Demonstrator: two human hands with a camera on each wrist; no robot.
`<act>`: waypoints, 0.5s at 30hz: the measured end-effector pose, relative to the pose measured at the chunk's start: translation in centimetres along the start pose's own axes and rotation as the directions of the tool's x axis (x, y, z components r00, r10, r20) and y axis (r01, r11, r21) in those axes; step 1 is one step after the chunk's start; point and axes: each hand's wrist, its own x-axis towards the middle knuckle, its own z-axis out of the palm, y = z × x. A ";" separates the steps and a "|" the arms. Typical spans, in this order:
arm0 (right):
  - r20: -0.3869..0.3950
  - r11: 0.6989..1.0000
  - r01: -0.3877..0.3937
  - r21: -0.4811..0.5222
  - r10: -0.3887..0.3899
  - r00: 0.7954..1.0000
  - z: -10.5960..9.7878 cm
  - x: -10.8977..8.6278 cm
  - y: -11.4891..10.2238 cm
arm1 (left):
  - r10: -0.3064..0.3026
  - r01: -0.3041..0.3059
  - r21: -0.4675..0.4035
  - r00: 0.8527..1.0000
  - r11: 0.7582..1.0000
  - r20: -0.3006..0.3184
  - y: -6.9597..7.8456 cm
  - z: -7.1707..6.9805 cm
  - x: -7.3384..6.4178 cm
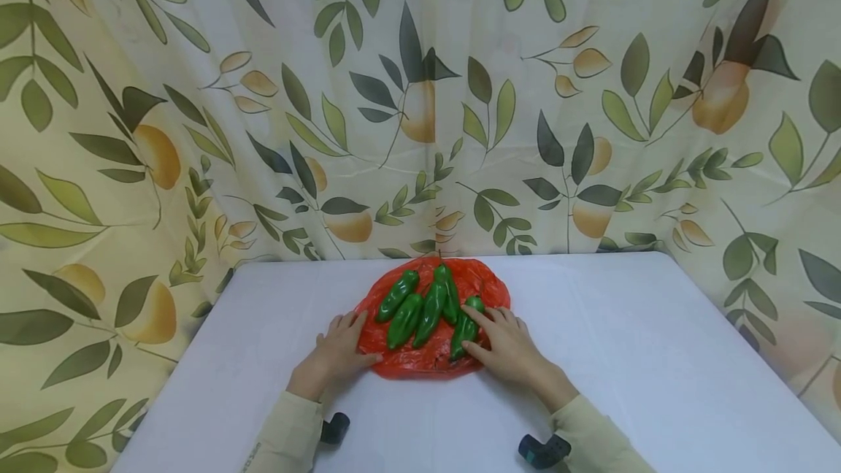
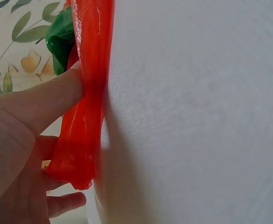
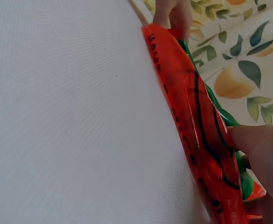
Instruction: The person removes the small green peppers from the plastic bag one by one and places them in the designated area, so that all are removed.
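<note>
Several glossy green peppers (image 1: 431, 312) lie side by side on a red plastic bag (image 1: 410, 365), spread flat on the white table. My left hand (image 1: 335, 353) rests at the bag's left edge with its fingers spread. In the left wrist view its thumb touches the bag's rim (image 2: 92, 93), and the other fingers show behind the bag. Over the bag's right side, my right hand (image 1: 509, 347) touches the rightmost pepper (image 1: 463, 336) with thumb and index finger, both fairly straight. Dark printed marks show on the bag (image 3: 197, 126) in the right wrist view.
The white tabletop (image 1: 631, 341) extends around the bag to both sides. A curtain (image 1: 420, 93) with leaf and fruit patterns hangs behind and beside the table. Black devices (image 1: 544, 451) sit at both wrists, by the light sleeves.
</note>
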 end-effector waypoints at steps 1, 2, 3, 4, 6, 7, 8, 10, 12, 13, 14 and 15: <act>-0.001 1.000 0.000 0.000 0.000 1.000 0.0 0.0 0.0 | -0.001 0.001 0.000 1.000 1.000 0.002 0.0 0.0 0.0; -0.004 1.000 -0.001 0.003 0.001 1.000 0.1 0.0 0.0 | 0.002 -0.002 0.003 1.000 1.000 0.000 0.0 0.0 0.0; -0.008 1.000 -0.001 0.006 0.001 1.000 0.1 0.0 -0.1 | 0.004 -0.004 0.005 1.000 1.000 0.000 -0.1 0.1 0.0; -0.012 1.000 -0.001 0.010 0.001 1.000 0.1 0.0 -0.1 | 0.006 -0.006 0.005 1.000 1.000 -0.001 -0.1 0.1 0.0; -0.016 1.000 0.000 0.016 0.000 1.000 0.2 0.0 -0.2 | 0.005 -0.005 0.006 1.000 1.000 0.000 -0.1 0.2 0.0; -0.017 1.000 0.000 0.018 0.000 1.000 0.3 0.0 -0.2 | 0.004 -0.004 0.004 1.000 1.000 0.001 -0.2 0.2 0.1; -0.015 1.000 0.000 0.023 0.001 1.000 0.3 0.0 -0.2 | 0.003 -0.003 0.003 1.000 1.000 0.001 -0.2 0.2 0.1; -0.009 1.000 -0.002 0.024 0.002 1.000 0.4 -0.1 -0.2 | 0.001 -0.001 0.002 1.000 1.000 0.002 -0.2 0.3 0.1; -0.003 1.000 -0.002 0.024 0.002 1.000 0.5 -0.1 -0.2 | 0.000 0.000 0.002 1.000 1.000 0.000 -0.2 0.4 0.1; -0.001 1.000 -0.001 0.024 0.001 1.000 0.5 -0.1 -0.2 | 0.002 -0.002 0.003 1.000 1.000 -0.002 -0.2 0.4 0.1; 0.002 1.000 0.001 0.025 -0.001 1.000 0.5 -0.1 -0.2 | 0.002 -0.002 0.004 1.000 1.000 -0.004 -0.2 0.4 0.1; 0.004 1.000 0.004 0.027 -0.004 1.000 0.5 -0.1 -0.2 | 0.002 -0.002 0.006 1.000 1.000 -0.006 -0.3 0.4 0.2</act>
